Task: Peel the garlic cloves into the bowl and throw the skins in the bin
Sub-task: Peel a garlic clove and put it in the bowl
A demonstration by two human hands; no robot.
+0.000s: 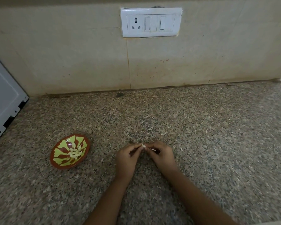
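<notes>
**Garlic clove pinched between both hands**

Garlic clove (144, 145) sits between the fingertips of the left hand (126, 157) and right hand (161, 155), both curled and pinching it above the granite counter (217, 135). Forearms reach in from the near edge. Left of the hands, the bowl (55, 157) holds peeled cloves (74, 153).

You see a red-brown bowl (58, 153) with light green splashes and pale yellow-white cloves (75, 153) inside. Your counter (201, 135) is speckled grey, brown and black. The wall (71, 54) is cream with brown spots, the switch plate (151, 32) white
</notes>
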